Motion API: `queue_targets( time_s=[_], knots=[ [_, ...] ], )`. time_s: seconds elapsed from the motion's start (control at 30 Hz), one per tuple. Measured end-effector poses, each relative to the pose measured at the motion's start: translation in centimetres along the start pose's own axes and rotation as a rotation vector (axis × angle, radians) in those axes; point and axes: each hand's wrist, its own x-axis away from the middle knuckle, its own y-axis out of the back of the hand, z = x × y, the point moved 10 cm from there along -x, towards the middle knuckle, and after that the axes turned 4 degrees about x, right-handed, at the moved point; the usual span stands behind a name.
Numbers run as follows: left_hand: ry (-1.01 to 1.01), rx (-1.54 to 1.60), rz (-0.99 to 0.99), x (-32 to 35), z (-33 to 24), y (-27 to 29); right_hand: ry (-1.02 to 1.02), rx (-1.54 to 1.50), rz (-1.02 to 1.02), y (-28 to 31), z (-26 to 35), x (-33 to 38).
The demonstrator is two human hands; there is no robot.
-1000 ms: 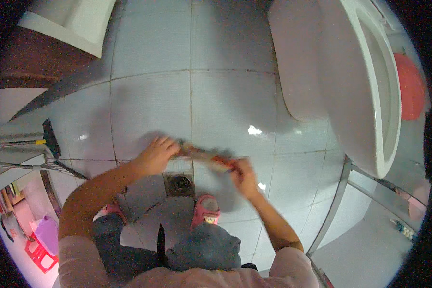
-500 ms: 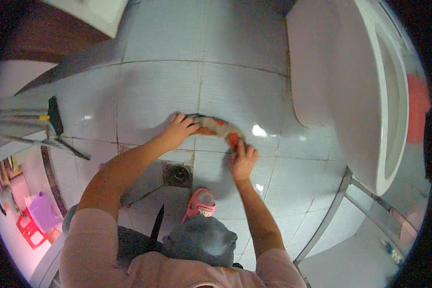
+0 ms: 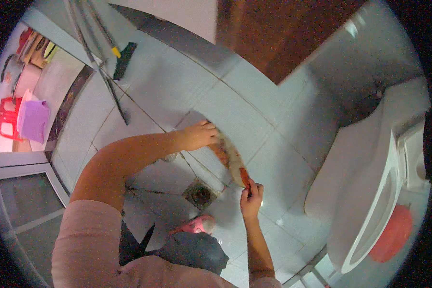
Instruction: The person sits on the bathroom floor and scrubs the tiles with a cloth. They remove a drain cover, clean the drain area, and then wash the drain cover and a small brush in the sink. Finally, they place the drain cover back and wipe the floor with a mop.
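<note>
I look down at a grey tiled bathroom floor (image 3: 177,91). A long scrub brush (image 3: 231,158) with a reddish handle and pale bristles lies against the tiles. My left hand (image 3: 198,135) presses on its far end. My right hand (image 3: 251,198) grips the red handle end nearer me. Both arms are stretched forward over a round floor drain (image 3: 199,194).
A white toilet (image 3: 369,192) stands at the right with a red round object (image 3: 392,233) beside it. A squeegee with a yellow and green head (image 3: 120,57) leans at upper left. A pink slipper (image 3: 197,224) is below the drain. A purple bin (image 3: 32,120) and red stool (image 3: 6,117) sit outside at far left.
The view has swung round, so the toilet now sits lower right and the doorway upper left. Both hands stay on the brush, which has shifted along the tiles beyond the drain.
</note>
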Motion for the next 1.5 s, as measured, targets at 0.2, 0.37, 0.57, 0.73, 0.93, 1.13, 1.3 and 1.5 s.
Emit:
queue_targets(
  time_s=[0.2, 0.37, 0.57, 0.73, 0.93, 1.13, 1.3, 1.5],
  knots=[
    [0.449, 0.292, -0.15, 11.5, 11.2, 5.9, 0.099, 0.26, 0.171, -6.2, 1.4, -6.5],
    [0.789, 0.423, -0.454, 31.0, 13.6, 4.7, -0.255, 0.49, 0.178, -10.2, 2.2, -10.4],
    [1.205, 0.616, -0.44, 50.0, 17.9, 1.2, -0.343, 0.847, 0.297, -12.9, 1.3, -15.0],
    [1.357, 0.573, -0.324, 53.8, 26.0, -0.3, -0.504, 0.834, 0.296, -13.4, 3.6, -16.5],
    [1.358, 0.293, -0.336, 51.2, 38.6, -0.5, -0.407, 0.515, 0.052, -18.4, 7.4, -26.1],
    [1.113, 1.151, -1.399, 55.6, 45.3, 4.1, -0.34, 0.481, 0.219, -24.7, 12.9, -28.9],
    [0.411, 1.477, -1.479, 46.8, 40.2, 24.0, -0.312, 0.459, 0.092, -24.3, 13.8, -27.7],
    [0.628, 0.943, -1.172, 40.1, 39.2, 33.1, -0.025, 0.515, 0.106, -23.6, 17.9, -26.0]
  ],
)
